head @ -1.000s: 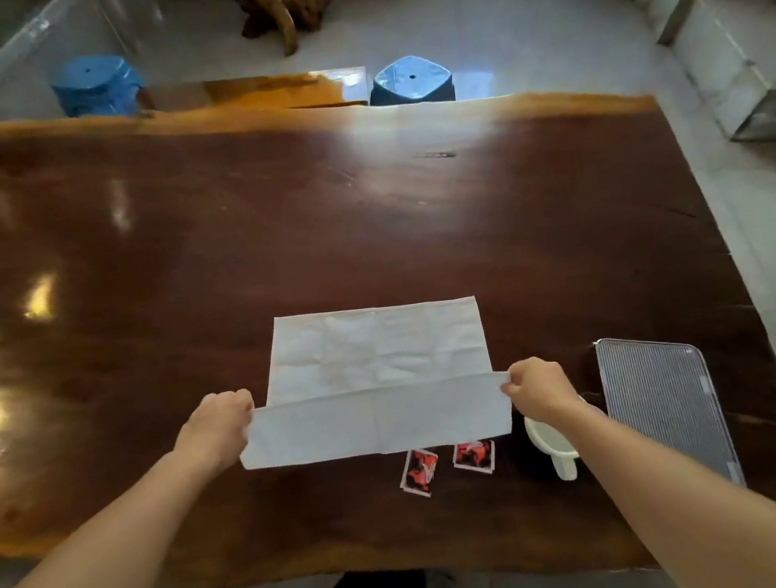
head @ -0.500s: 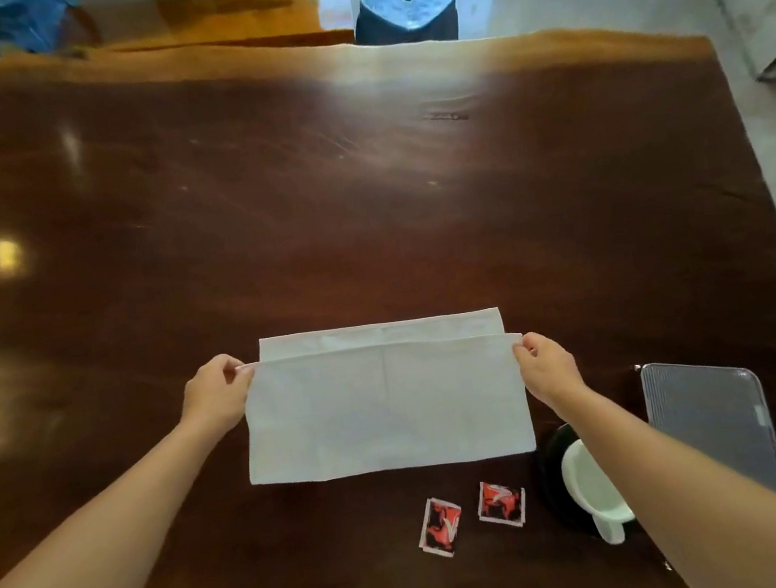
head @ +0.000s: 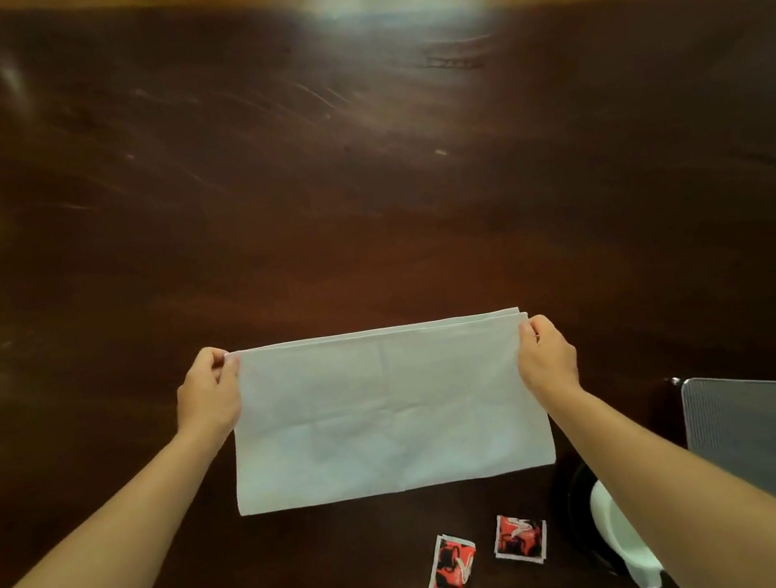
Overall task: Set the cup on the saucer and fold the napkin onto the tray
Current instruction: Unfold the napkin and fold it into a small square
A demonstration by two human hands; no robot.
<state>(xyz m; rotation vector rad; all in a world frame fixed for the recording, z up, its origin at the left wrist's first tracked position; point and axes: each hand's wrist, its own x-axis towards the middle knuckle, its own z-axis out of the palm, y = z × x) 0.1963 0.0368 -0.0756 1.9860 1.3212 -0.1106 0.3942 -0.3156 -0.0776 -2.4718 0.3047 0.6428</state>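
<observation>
On glossy wood table (head: 356, 171): left hand (head: 207, 398), right hand (head: 546, 357) pinch far corners, flat white rectangular napkin (head: 387, 416).

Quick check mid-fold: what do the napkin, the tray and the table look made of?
Napkin: white paper or thin cloth, matte, with soft creases and a doubled far edge; I can't tell which. Tray: looks like grey metal, its surface finely ribbed or meshed, with a smooth rim. Table: dark brown wood, glossy finish; grain streaks and light reflections show.

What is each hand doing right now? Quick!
Left hand: closed, pinching the far left corner of the napkin.
Right hand: closed, pinching the napkin at its far right corner.
</observation>
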